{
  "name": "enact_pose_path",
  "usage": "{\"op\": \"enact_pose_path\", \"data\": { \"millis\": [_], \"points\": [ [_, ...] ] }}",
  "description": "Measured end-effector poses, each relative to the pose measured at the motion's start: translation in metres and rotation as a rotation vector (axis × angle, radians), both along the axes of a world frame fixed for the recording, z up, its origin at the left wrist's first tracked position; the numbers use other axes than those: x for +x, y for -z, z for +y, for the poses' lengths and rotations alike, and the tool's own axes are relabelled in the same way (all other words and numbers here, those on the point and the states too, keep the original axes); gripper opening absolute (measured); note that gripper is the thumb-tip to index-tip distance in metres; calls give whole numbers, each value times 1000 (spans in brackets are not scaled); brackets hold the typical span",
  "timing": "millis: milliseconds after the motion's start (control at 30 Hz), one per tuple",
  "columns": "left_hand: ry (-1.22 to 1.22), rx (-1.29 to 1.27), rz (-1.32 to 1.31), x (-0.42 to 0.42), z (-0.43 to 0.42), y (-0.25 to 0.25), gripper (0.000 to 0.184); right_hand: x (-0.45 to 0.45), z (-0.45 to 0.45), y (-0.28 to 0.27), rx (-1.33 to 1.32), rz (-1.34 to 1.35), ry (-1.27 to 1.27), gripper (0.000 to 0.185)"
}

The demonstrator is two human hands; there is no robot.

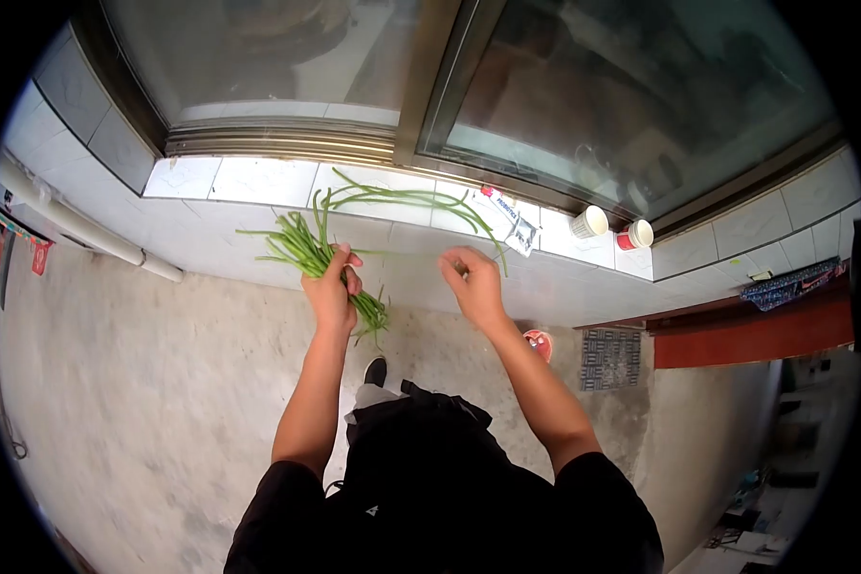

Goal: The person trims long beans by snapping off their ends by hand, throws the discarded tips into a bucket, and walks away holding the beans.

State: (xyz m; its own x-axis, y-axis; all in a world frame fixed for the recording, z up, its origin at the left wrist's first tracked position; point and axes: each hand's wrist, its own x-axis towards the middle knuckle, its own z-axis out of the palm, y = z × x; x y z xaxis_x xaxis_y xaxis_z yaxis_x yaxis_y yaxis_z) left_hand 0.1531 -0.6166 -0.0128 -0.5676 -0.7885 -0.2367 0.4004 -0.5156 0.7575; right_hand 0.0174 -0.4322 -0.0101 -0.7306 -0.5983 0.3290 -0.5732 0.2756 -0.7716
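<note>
My left hand (pixel 333 285) is closed around a bunch of long green stems (pixel 301 247) that look like garlic scapes. Their ends stick out above and below the fist. From there a thin pale-green strand (pixel 397 253) stretches across to my right hand (pixel 471 277). Its fingers are pinched on the strand's far end; the strand is too faint to tell what it is. Several loose green stems (pixel 402 196) lie curved along the white-tiled sill (pixel 263 180), just beyond both hands.
A small printed packet (pixel 517 225) and two paper cups, one pale (pixel 590 222) and one red-and-white (pixel 634 234), are on the sill. Behind it rises a sliding window (pixel 421 86). On the concrete floor (pixel 201 383) are a reddish container (pixel 538 342) and a grey mat (pixel 610 360).
</note>
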Motion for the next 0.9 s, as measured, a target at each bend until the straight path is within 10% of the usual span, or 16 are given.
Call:
{"op": "enact_pose_path", "data": {
  "millis": [767, 900],
  "points": [
    [23, -131, -148, -55, -85, 9, 18, -97, -110, 24, 87, 554, 176, 13],
    [362, -65, 39, -25, -52, -19, 16, -57, -91, -6, -81, -32, -11, 11]
  ]
}}
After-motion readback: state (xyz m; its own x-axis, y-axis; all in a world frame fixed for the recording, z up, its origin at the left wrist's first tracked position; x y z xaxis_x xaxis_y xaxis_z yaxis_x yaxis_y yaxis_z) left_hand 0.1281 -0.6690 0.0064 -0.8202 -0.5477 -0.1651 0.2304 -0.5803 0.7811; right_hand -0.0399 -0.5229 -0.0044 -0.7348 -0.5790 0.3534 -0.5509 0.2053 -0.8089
